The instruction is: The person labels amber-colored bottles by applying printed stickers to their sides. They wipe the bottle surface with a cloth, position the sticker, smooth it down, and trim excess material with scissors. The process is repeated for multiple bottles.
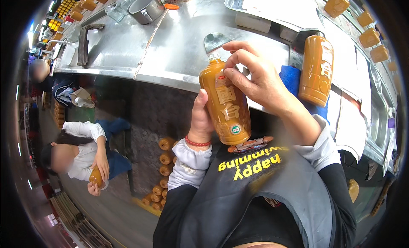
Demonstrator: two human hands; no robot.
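My left hand [201,118] is wrapped around the body of an amber-brown bottle [221,92], held upright before my apron. Raised pale characters run down its front, with a small red sticker near the shoulder and a round green-and-white one low down. My right hand [251,71] is at the bottle's shoulder, thumb and index finger pinched together at the edge of the red sticker; whatever they hold is too small to tell. Behind the bottle's clear neck, a grey flat-bladed piece [216,42] lies on the steel worktop [187,47].
Another brown bottle [317,69] lies on a blue cloth [291,79] at the right. A steel pot [146,8] and an orange-handled tool [171,6] are at the back. Several bottles [166,157] are stacked below left. A seated co-worker [85,145] holds a bottle [96,176].
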